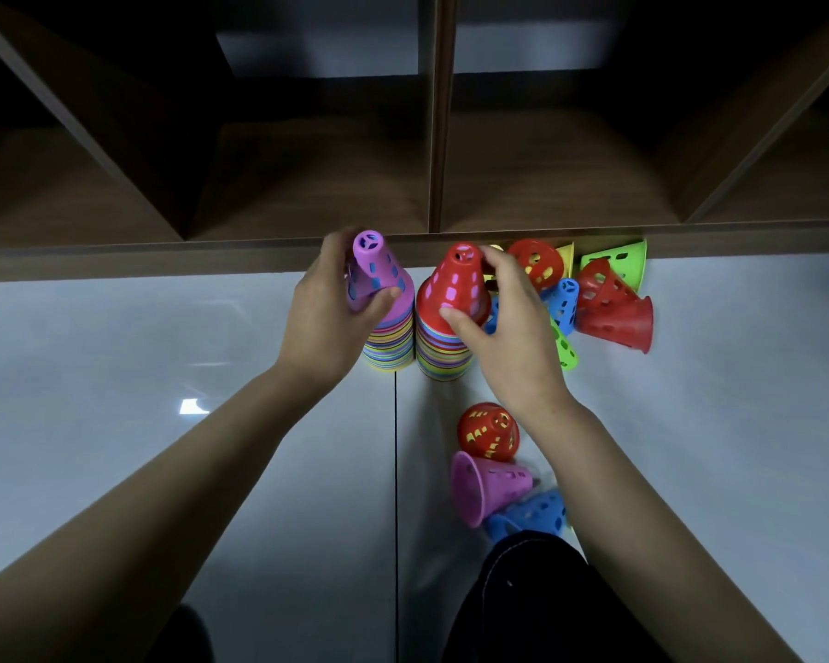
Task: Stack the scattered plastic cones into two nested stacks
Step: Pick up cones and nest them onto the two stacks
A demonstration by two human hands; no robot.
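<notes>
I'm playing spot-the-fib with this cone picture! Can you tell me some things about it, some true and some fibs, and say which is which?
1. The left hand holds the purple cone on top of the left stack. True.
2. The right hand is empty. False: it holds the red cone topping the right stack.
3. Every cone is already stacked. False: loose ones lie on the floor, like a loose purple cone on its side.
4. The two stacks stand side by side in front of a wooden shelf. True.
</notes>
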